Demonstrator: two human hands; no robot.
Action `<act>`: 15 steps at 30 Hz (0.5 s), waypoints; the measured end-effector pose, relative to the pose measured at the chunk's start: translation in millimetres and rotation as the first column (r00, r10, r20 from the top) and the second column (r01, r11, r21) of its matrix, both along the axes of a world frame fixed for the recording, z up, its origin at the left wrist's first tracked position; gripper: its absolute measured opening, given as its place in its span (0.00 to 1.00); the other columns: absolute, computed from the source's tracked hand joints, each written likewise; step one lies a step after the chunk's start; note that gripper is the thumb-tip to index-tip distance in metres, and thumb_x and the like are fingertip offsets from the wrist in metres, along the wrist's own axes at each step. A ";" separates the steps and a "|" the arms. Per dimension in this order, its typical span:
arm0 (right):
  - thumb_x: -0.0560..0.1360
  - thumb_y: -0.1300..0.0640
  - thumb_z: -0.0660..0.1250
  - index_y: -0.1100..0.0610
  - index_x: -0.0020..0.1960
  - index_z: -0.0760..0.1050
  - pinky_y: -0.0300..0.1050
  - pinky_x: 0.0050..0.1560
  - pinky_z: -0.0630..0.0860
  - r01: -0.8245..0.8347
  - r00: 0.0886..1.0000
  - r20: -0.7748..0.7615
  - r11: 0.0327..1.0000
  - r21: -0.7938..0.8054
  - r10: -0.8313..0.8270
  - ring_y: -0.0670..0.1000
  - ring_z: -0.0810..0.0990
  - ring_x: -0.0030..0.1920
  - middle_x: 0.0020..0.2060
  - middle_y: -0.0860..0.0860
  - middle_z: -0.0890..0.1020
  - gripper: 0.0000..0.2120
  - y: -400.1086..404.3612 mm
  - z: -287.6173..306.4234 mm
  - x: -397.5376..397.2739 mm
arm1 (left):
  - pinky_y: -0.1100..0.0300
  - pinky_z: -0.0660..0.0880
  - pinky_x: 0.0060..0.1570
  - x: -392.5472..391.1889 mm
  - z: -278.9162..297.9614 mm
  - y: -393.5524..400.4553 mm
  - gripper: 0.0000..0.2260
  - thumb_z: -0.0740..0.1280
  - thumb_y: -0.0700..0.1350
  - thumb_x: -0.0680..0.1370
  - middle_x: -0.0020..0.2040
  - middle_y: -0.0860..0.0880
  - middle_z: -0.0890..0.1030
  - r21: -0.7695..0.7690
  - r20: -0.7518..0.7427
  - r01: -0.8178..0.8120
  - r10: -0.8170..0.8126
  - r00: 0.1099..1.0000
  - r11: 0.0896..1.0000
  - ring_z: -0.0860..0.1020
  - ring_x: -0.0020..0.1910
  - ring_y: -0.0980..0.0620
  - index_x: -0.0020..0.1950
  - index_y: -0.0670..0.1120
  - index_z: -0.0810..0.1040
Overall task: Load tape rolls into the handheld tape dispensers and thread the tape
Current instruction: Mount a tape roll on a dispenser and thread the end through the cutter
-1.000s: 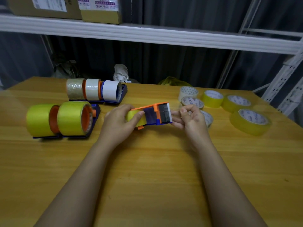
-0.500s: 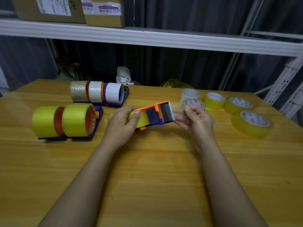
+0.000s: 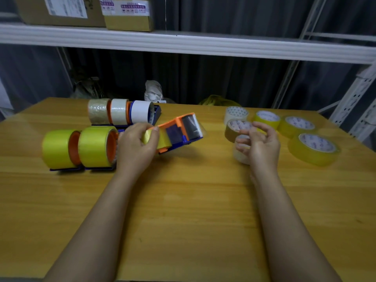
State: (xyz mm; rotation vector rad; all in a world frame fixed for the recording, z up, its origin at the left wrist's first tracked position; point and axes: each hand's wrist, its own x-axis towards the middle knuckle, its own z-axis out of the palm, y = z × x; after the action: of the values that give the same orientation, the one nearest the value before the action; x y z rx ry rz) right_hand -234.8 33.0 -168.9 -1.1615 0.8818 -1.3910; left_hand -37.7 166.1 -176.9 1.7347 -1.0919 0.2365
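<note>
My left hand [image 3: 136, 147] grips an orange and blue tape dispenser [image 3: 181, 131] by its yellow roll [image 3: 156, 140] and holds it tilted just above the wooden table [image 3: 183, 210]. A strip of tape lies across the dispenser's front end. My right hand [image 3: 262, 145] hovers well to the right of it with its fingers loosely curled and nothing in them. It is above a clear roll [image 3: 241, 156] and next to a brown roll [image 3: 234, 129].
Two loaded dispensers with yellow rolls [image 3: 95, 147] stand at the left, and three more with pale rolls [image 3: 120, 111] stand behind them. Several loose rolls [image 3: 313, 147] lie at the right. A white shelf [image 3: 203, 45] with cardboard boxes [image 3: 128, 13] runs overhead.
My right hand has let go of the tape end at the dispenser's front and moved right, over the loose rolls. My left hand has tilted the dispenser's front end upward.
</note>
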 end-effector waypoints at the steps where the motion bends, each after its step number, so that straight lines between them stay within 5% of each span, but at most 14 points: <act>1: 0.80 0.63 0.61 0.56 0.54 0.74 0.37 0.30 0.76 -0.009 0.999 -0.033 0.999 -0.047 0.007 0.45 0.78 0.32 0.41 0.53 0.82 0.06 1.5 -1.1 1.6 | 0.44 0.74 0.46 2.2 -0.4 0.2 0.15 0.59 0.52 0.77 0.41 0.49 0.80 0.016 0.042 -0.019 0.018 0.999 1.000 0.76 0.43 0.49 0.46 0.43 0.79; 6: 0.77 0.60 0.66 0.48 0.43 0.79 0.41 0.41 0.77 -0.145 0.970 -0.228 0.957 -0.252 0.087 0.47 0.77 0.36 0.36 0.47 0.81 0.09 17.5 -7.4 17.7 | 0.48 0.72 0.48 -3.4 -5.4 -6.7 0.13 0.60 0.52 0.77 0.42 0.50 0.79 0.030 0.078 0.005 -0.007 0.997 1.000 0.75 0.43 0.51 0.47 0.44 0.79; 15: 0.76 0.53 0.67 0.54 0.45 0.82 0.34 0.40 0.77 -0.204 0.963 -0.194 0.976 -0.070 0.187 0.41 0.79 0.38 0.38 0.46 0.83 0.07 23.9 -4.8 19.2 | 0.54 0.64 0.52 -10.7 -7.5 -10.5 0.14 0.59 0.52 0.78 0.44 0.52 0.77 0.024 0.096 0.030 -0.032 0.995 0.999 0.71 0.46 0.55 0.49 0.45 0.79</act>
State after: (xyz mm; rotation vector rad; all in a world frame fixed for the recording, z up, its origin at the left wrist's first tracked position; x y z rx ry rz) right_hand -215.6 56.9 -173.7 -1.4265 0.8162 -1.1842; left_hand -48.4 155.7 -184.4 1.7401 -1.1946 0.2923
